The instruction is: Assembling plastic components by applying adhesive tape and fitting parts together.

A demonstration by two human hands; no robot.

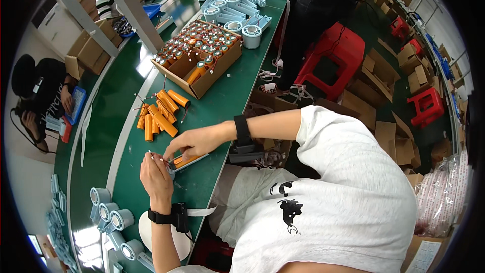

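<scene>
My left hand [157, 176] is closed, its fingertips pinching thin dark red wires beside the rounded end of a light blue plastic housing. Inside the housing's long handle lies an orange cylindrical battery [186, 161], partly covered by my fingers. From above, my right hand [198, 142] reaches over with bent fingers pressed on the battery and the handle. The housing rests at the table's near edge, its head mostly hidden by my left hand. A pile of orange batteries [160, 114] with wires lies just beyond my right hand.
Beyond the pile stands a cardboard box [204, 87] packed with batteries. Several light blue housings [233, 2] line the far table; more housings [121, 218] lie near my left forearm, by a white round object [147, 232]. Red stools [333, 65] and a co-worker stand right; another person sits across.
</scene>
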